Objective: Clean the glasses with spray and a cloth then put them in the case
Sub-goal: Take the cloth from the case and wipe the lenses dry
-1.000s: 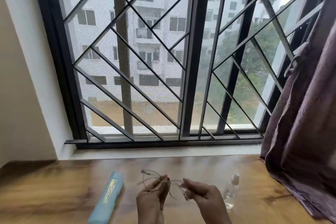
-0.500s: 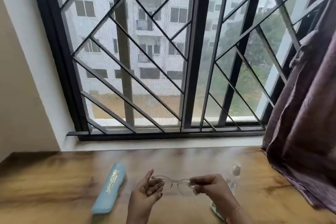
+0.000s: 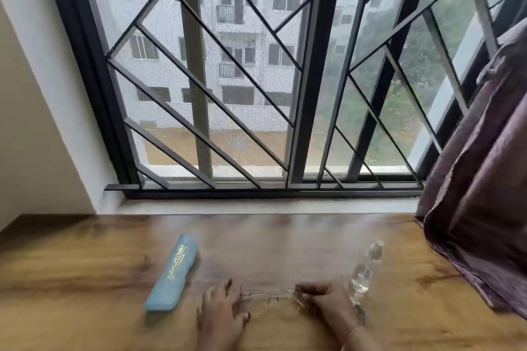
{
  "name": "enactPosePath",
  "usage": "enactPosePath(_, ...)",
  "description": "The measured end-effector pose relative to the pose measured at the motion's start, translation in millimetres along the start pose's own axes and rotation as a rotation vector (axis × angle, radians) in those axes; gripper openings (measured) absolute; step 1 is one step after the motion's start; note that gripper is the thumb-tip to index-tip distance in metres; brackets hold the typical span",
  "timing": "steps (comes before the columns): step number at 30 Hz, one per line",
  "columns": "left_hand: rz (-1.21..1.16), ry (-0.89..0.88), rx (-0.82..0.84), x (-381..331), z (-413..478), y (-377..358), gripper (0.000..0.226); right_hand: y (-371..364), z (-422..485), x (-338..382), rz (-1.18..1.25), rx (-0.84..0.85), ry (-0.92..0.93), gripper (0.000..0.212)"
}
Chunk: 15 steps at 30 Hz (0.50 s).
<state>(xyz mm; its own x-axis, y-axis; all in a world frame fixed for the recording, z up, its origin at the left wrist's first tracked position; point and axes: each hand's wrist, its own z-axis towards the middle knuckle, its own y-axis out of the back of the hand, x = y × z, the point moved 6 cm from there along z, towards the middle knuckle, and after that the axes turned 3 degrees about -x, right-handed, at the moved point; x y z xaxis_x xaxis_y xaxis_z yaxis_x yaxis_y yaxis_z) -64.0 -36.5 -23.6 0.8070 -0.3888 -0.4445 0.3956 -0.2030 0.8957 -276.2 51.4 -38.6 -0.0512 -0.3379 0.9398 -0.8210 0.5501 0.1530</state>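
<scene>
Where the wooden table (image 3: 85, 279) meets the wall, a wide window (image 3: 308, 65) with a dark frame and slanted metal bars stands above a pale sill, and grey apartment blocks and green trees show through the glass. A dark purple curtain (image 3: 479, 179) hangs at the right edge of the table and its lower folds lie on the wood. The table top is brown with darker grain marks.

Near the front edge, at the middle, the glasses (image 3: 272, 298) lie low over the wood between the two hands; the frame is thin and almost transparent, so its outline is faint and blurred. The left hand (image 3: 222, 310) has its fingers loosely spread beside the left end of the frame, and the right hand (image 3: 328, 300) pinches the right end. A long light blue case (image 3: 173, 272) lies closed to the left of the hands, slanted toward the window. A small clear spray bottle (image 3: 365, 273) stands just beside the right hand.
</scene>
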Motion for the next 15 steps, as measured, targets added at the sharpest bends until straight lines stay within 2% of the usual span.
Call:
enactPosePath(4, 0.048, 0.053, 0.039, 5.2, 3.3, -9.2, 0.066, 0.1, 2.4, -6.6, 0.010, -0.026, -0.027, 0.028)
enactPosePath(10, 0.100, 0.015, 0.004, 3.8, 3.7, -9.7, 0.062, 1.5, 6.0, -12.5, -0.050, -0.075, 0.002, 0.044)
enactPosePath(13, 0.091, 0.016, 0.011, 0.6, 2.6, -6.9, 0.061, 0.4, 3.4, -10.9, -0.080, -0.062, 0.012, 0.031)
enactPosePath(15, 0.069, 0.026, 0.009, -1.0, 0.8, -4.5, 0.059, -0.3, 1.0, -9.1, -0.103, -0.045, 0.039, 0.030)
